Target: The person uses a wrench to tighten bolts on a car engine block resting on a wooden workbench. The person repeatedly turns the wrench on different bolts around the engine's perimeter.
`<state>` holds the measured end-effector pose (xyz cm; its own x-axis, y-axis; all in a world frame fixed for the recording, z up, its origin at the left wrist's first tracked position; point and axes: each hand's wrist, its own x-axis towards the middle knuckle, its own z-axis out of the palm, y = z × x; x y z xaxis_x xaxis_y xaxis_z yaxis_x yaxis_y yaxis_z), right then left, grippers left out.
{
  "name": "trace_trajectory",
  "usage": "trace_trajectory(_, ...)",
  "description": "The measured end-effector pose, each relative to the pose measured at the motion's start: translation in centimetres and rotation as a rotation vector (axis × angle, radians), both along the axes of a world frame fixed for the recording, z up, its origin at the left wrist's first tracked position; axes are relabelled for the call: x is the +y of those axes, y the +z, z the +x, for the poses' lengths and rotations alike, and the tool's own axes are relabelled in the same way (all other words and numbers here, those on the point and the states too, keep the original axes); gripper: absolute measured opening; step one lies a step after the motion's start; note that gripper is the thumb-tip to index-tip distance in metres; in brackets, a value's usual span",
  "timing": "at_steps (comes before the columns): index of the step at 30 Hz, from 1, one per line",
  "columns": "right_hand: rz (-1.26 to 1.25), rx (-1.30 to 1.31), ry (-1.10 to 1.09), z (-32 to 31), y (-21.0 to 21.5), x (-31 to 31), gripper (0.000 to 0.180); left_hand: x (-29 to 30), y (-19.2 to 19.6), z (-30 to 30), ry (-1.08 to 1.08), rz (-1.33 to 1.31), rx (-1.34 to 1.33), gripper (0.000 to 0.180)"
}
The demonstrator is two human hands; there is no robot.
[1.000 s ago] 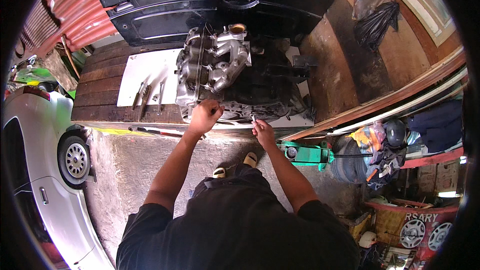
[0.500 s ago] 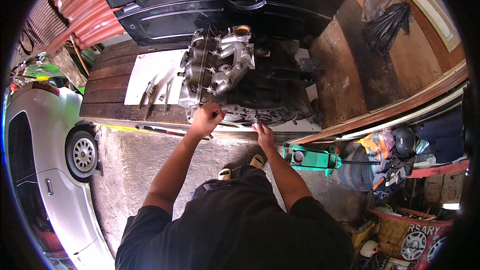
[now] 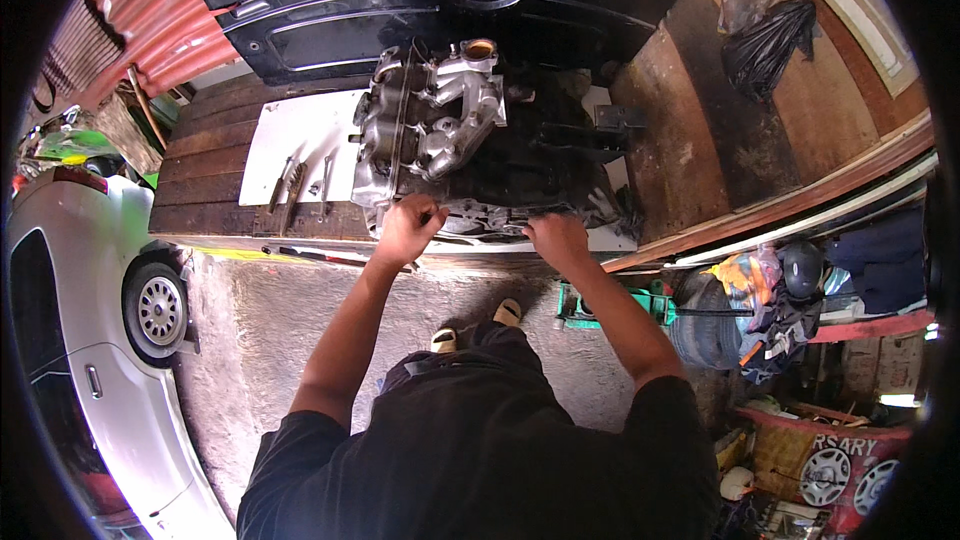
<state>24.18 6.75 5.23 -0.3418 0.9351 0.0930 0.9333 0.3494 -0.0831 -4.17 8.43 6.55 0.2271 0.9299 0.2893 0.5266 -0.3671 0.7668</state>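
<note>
A grimy car engine lies on the wooden bench with its near face toward me. Its silver intake manifold and ribbed metal cover are on the left half. At the near left corner of the engine is my left hand, its fingers curled closed; whatever they hold, if anything, is too small to name. Farther right along the same face, my right hand has thumb and fingers pinched together against the engine. What sits between those fingertips cannot be made out.
Several hand tools lie on a white board left of the engine. Black vehicle panels stand behind the bench. A green floor jack is on the floor at right, a silver car at left.
My right hand has moved right and slightly up along the engine's near face, its forearm swinging outward. The left hand stays closed at the left corner. The whole view has shifted slightly.
</note>
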Motion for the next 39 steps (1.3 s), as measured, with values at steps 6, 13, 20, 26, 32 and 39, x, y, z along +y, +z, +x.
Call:
trace_trajectory(6, -0.062, -0.367, 0.178, -5.9, 2.4, 2.5, 0.011, -0.1, 0.3, 0.0, 0.014, -0.031, -0.014, 0.028)
trace_trajectory(13, -0.059, -0.410, 0.122, -10.1, 1.8, 0.8, 0.012, 0.2, -0.4, -0.2, -0.009, -0.002, -0.026, 0.028)
trace_trajectory(20, -0.067, -0.188, 0.033, -4.3, 1.1, -2.8, 0.013, 0.0, -0.3, 0.0, 0.004, 0.022, -0.048, 0.028)
trace_trajectory(26, -0.206, 0.755, -0.352, 0.1, -8.0, -6.9, 0.016, 0.1, -0.4, 0.0, 0.001, 0.051, -0.050, 0.026)
trace_trajectory(32, -0.278, 1.407, -0.461, -2.9, -13.4, -5.8, 0.020, 0.1, -0.7, -0.2, 0.022, 0.018, -0.035, 0.027)
trace_trajectory(39, -0.285, 1.545, -0.457, -4.4, -16.2, -4.1, 0.017, 0.1, -0.4, -0.1, 0.022, -0.009, -0.032, 0.027)
